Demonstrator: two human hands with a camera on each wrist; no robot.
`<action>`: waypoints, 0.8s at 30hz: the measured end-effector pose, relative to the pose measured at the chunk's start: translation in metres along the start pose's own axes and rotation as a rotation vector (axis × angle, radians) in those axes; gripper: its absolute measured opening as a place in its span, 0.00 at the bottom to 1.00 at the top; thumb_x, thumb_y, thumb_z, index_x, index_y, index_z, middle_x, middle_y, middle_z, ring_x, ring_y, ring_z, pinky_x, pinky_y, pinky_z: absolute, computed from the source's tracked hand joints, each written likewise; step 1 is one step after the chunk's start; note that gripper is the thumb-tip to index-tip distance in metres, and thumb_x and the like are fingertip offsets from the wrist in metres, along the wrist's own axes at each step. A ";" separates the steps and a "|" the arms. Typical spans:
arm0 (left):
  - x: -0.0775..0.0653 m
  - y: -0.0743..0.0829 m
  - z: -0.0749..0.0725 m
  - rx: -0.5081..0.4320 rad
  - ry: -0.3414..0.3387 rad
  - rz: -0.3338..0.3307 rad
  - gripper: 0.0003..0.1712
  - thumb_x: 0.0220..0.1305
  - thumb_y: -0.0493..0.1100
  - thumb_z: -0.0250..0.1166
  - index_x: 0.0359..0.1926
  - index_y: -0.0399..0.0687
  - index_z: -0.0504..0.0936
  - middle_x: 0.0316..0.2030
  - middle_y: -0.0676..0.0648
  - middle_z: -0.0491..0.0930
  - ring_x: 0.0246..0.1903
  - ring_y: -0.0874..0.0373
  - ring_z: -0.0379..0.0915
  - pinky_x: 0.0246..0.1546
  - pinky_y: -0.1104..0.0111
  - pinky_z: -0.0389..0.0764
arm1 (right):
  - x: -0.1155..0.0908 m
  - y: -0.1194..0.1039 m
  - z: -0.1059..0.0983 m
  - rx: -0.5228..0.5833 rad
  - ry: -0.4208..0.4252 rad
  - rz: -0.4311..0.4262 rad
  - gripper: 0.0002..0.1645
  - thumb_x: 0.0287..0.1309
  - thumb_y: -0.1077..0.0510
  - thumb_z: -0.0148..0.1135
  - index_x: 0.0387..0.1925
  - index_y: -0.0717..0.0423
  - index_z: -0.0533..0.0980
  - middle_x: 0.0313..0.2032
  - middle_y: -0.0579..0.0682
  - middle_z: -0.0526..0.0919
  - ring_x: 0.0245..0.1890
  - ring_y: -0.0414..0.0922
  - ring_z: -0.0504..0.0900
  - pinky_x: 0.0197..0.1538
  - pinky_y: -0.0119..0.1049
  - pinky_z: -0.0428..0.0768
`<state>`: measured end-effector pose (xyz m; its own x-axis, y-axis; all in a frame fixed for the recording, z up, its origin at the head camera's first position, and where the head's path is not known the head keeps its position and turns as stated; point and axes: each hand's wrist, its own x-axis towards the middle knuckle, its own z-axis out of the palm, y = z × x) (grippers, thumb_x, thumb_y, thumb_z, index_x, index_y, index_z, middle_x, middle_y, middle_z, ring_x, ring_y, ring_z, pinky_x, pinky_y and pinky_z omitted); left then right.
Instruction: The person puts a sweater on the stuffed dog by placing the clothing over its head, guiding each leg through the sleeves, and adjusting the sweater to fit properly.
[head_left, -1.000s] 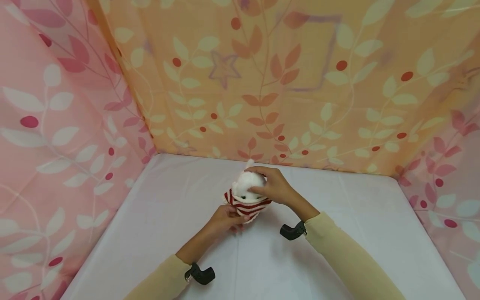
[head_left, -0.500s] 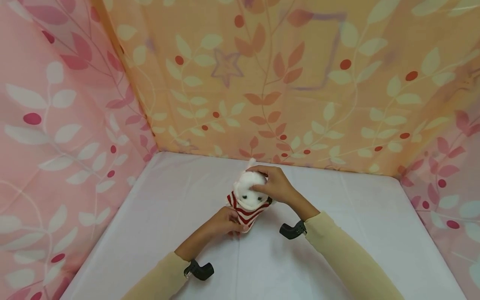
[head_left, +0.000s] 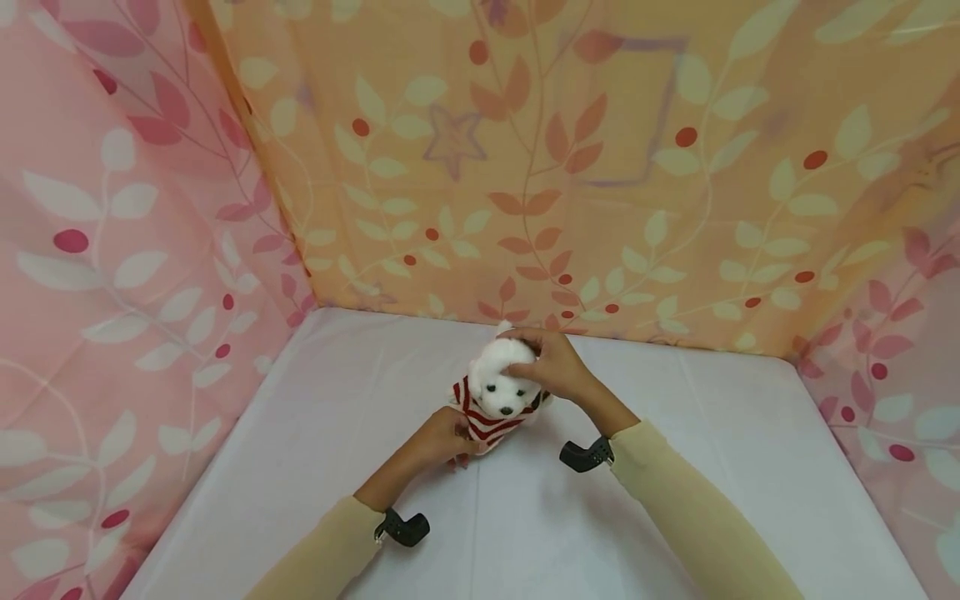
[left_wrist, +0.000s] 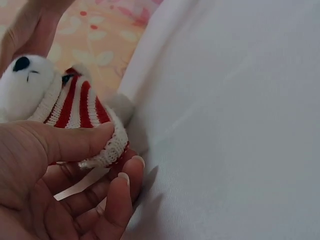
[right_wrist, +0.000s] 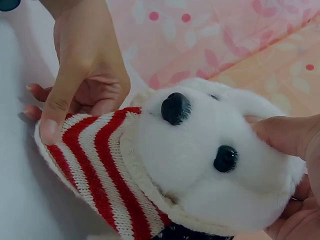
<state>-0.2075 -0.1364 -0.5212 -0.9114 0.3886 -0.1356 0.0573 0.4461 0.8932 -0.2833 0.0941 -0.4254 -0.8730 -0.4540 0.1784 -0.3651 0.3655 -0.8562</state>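
Near the back middle of the white table, a white plush toy animal [head_left: 504, 388] with black eyes and a dark nose faces the head camera. It wears a red and cream striped knitted sweater [right_wrist: 100, 155]. My right hand [head_left: 558, 364] grips the toy's head from above, thumb on the forehead, with the other fingers partly hidden behind. My left hand [left_wrist: 55, 175] pinches the sweater's ribbed hem between thumb and fingers. A pale grey part of the toy [left_wrist: 121, 107] shows beyond the hem in the left wrist view. Dark fabric [right_wrist: 192, 232] peeks out at the sweater's edge.
The white-covered table [head_left: 615, 517] reaches out on all sides of the toy. An orange leaf-patterned cloth [head_left: 465, 183] rises behind it, and a pink one [head_left: 172, 308] hangs at the left. Black wrist cameras [head_left: 585, 456] sit at both cuffs.
The toy's face has tipped up, bringing its eyes and nose into view. My left hand dipped with the hem, then came back up slightly. The right hand has kept its hold on the head.
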 end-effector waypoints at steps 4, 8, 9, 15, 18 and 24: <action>0.005 -0.004 -0.004 -0.013 0.011 -0.025 0.11 0.63 0.41 0.72 0.29 0.38 0.82 0.18 0.42 0.82 0.14 0.55 0.78 0.15 0.64 0.80 | -0.001 0.000 -0.002 0.003 -0.021 0.008 0.29 0.50 0.58 0.80 0.55 0.49 0.83 0.58 0.50 0.81 0.53 0.50 0.81 0.55 0.51 0.80; 0.008 -0.005 -0.007 -0.038 0.021 -0.039 0.16 0.64 0.49 0.72 0.32 0.39 0.82 0.22 0.42 0.84 0.15 0.54 0.79 0.16 0.63 0.81 | -0.006 -0.001 0.000 -0.048 -0.020 -0.016 0.32 0.50 0.51 0.80 0.58 0.46 0.81 0.62 0.48 0.78 0.54 0.50 0.80 0.55 0.50 0.81; 0.007 -0.006 -0.008 -0.048 0.023 -0.044 0.18 0.64 0.51 0.72 0.33 0.39 0.82 0.24 0.42 0.84 0.16 0.53 0.79 0.17 0.63 0.81 | -0.008 -0.002 0.000 -0.061 -0.015 -0.023 0.33 0.51 0.50 0.80 0.60 0.45 0.80 0.62 0.48 0.78 0.54 0.51 0.80 0.55 0.50 0.81; 0.003 -0.003 -0.020 -0.079 0.038 -0.080 0.22 0.63 0.53 0.72 0.41 0.37 0.82 0.28 0.39 0.86 0.20 0.48 0.82 0.20 0.58 0.83 | -0.019 0.002 0.001 -0.102 -0.004 -0.049 0.37 0.53 0.45 0.78 0.65 0.41 0.76 0.63 0.47 0.78 0.53 0.52 0.81 0.49 0.48 0.83; 0.002 0.000 -0.028 -0.065 0.052 -0.060 0.22 0.63 0.51 0.72 0.46 0.37 0.81 0.29 0.38 0.86 0.22 0.46 0.82 0.22 0.56 0.84 | -0.024 0.004 -0.002 -0.125 0.002 -0.080 0.40 0.54 0.44 0.77 0.67 0.41 0.74 0.64 0.45 0.77 0.54 0.52 0.81 0.51 0.49 0.83; 0.000 0.005 -0.043 0.000 0.122 -0.047 0.25 0.62 0.51 0.74 0.53 0.40 0.81 0.36 0.39 0.85 0.29 0.46 0.84 0.27 0.57 0.85 | -0.035 0.009 -0.010 -0.078 0.125 -0.163 0.28 0.65 0.50 0.69 0.65 0.50 0.76 0.60 0.49 0.81 0.58 0.50 0.81 0.59 0.50 0.79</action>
<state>-0.2243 -0.1688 -0.4984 -0.9558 0.2662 -0.1246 0.0131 0.4619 0.8868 -0.2589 0.1211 -0.4347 -0.8318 -0.4095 0.3748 -0.5246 0.3590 -0.7720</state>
